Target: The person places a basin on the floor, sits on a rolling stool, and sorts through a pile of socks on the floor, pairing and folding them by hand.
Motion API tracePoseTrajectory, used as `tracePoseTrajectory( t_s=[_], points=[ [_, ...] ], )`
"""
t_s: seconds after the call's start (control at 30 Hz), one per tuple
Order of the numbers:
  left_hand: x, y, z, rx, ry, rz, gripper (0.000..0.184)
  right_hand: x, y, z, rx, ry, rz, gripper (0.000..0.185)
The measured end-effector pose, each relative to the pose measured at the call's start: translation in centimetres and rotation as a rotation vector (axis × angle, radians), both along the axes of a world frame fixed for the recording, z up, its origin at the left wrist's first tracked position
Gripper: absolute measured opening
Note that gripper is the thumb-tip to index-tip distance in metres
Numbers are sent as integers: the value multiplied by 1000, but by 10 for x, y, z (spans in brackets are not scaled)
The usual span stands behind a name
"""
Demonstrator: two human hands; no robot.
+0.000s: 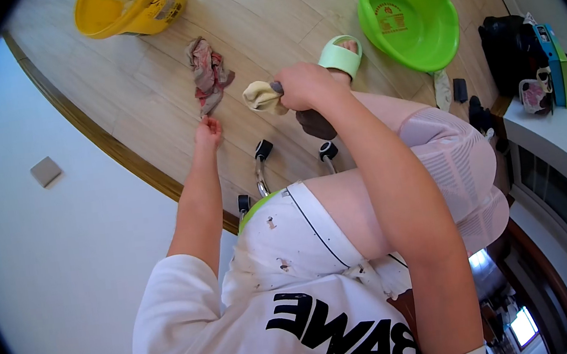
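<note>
Nearest the camera, the person's white T-shirt (245, 328) slopes toward two bare forearms reaching over the wooden floor (278, 10). Thumb and fingers of the left hand (208, 133) are at the near end of a crumpled pink-and-grey cloth (207, 70), which appears to lie on the boards; whether they are pinched together on it cannot be told. If that contact is only a fingertip's worth, limp fabric could slip away under its own drag. Clamped around a bunched cream-and-grey cloth (262, 97), the right hand (306, 89) leaves both ends protruding; a loosened fist could let the bundle drop beside the slipper (342, 60). Black casters (263, 149) stand below, so a forward lean might roll the seat and spoil the reach. Yellow bucket (133, 23) and green basin (428, 0) stand farther off, where a careless foot could knock the basin.
</note>
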State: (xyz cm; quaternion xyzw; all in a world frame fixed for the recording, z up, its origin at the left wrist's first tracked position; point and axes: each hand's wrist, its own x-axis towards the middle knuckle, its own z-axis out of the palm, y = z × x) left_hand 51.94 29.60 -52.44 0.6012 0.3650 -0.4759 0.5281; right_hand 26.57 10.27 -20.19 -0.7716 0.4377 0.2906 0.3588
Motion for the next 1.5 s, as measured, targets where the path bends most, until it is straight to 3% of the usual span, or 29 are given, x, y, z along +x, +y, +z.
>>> tracePoseTrajectory(
  t_s=[0.2, 0.53, 0.73, 1.0, 1.1, 1.2, 1.37, 1.5],
  points=[
    [-10, 20, 39, -158, -58, -181, 18, 8, -4, 2, -12, 49, 41, 36],
    [-22, 41, 86, -337, -140, -200, 11, 20, -3, 16, -38, 27, 43, 41],
    [-14, 39, 97, -464, -309, -124, 18, 15, -2, 12, -49, 27, 39, 46],
    [-1, -6, 200, -762, -346, -148, 17, 10, 0, 19, -160, -38, 1, 42],
    [-7, -29, 244, -837, -366, -190, 11, 3, 2, 25, -196, -128, -33, 27],
    [-13, -47, 278, -904, -368, -210, 10, -2, 0, 25, -210, -177, -45, 26],
    [-26, -69, 318, -980, -382, -261, 6, -5, -2, 35, -183, -104, -67, 30],
    [-26, -79, 320, -1002, -388, -277, 7, -10, 0, 30, -191, -138, -91, 27]
  ],
)
